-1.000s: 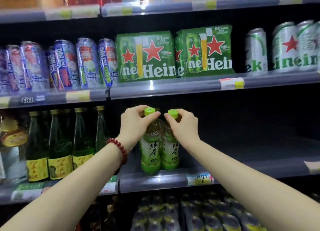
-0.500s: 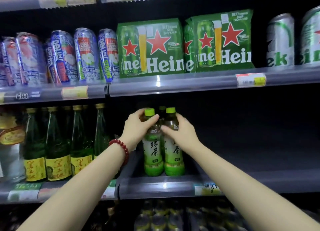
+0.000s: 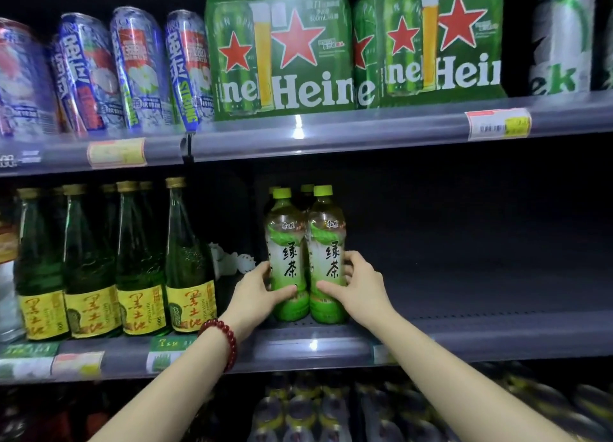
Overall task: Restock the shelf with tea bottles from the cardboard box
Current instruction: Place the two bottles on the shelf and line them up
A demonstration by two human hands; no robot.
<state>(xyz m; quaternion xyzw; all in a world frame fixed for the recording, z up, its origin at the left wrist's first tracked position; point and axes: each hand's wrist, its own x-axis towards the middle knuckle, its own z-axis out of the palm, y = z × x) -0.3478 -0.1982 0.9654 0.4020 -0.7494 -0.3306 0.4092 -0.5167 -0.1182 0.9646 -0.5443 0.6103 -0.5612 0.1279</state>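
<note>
Two green tea bottles with lime caps stand upright side by side on the dark middle shelf [image 3: 464, 335]. My left hand [image 3: 255, 292] grips the lower body of the left tea bottle [image 3: 287, 242]. Around the lower body of the right tea bottle [image 3: 326, 239] my right hand [image 3: 358, 289] curls its fingers and thumb. Behind this pair stand two more tea bottles, of which only the caps [image 3: 306, 188] show. The cardboard box is not in view.
Tall green glass bottles with yellow labels [image 3: 139, 269] stand just left of the tea. The shelf right of the tea is bare and dark. Green beer packs [image 3: 282, 53] and cans [image 3: 139, 70] fill the shelf above. Wrapped bottles [image 3: 298, 411] lie below.
Both hands have slid down from the bottle caps to the lower bodies. The view has moved closer to the shelf.
</note>
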